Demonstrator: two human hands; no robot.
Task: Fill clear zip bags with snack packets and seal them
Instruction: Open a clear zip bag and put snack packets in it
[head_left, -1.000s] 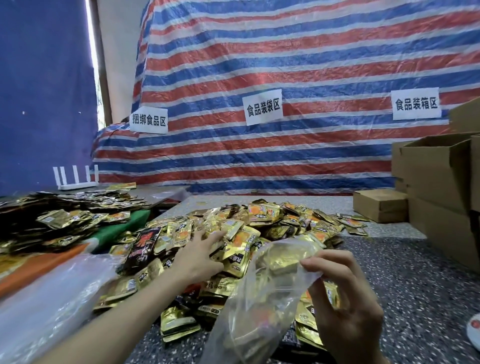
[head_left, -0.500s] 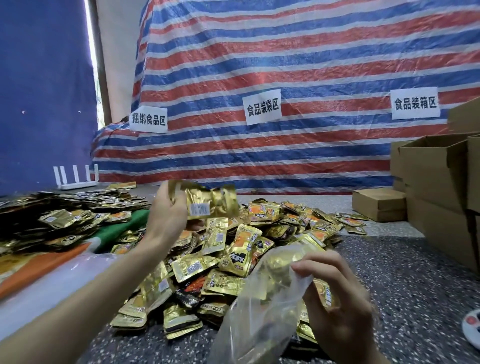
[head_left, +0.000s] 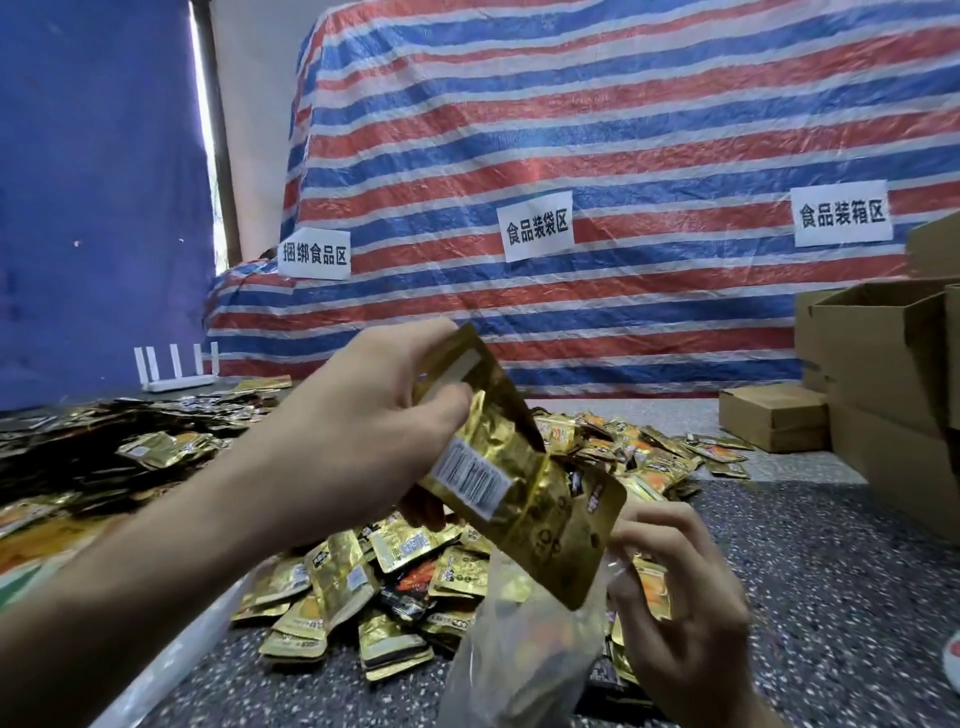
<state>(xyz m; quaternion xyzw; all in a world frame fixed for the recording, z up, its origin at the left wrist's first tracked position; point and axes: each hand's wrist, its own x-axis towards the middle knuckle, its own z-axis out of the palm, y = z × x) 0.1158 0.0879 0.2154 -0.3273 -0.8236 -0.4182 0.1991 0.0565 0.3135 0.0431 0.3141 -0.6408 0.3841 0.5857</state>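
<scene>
My left hand (head_left: 384, 415) grips a bunch of gold snack packets (head_left: 524, 499) and holds them tilted downward, their lower end at the mouth of a clear zip bag (head_left: 514, 660). My right hand (head_left: 680, 618) pinches the bag's rim at the right and holds it open. Packets show through the bag's plastic. A big pile of gold and orange snack packets (head_left: 395, 577) lies on the speckled table (head_left: 831, 597) behind and below my hands.
More packets (head_left: 130, 447) are spread over the left side of the table, by a white router (head_left: 176, 369). Clear plastic (head_left: 171, 670) lies at the lower left. Cardboard boxes (head_left: 883, 374) stand at the right. A striped tarp (head_left: 571, 156) with paper signs hangs behind.
My left hand took packets from the pile, lifted them and carried them right and down to the bag's mouth. My right hand kept the bag open in about the same place.
</scene>
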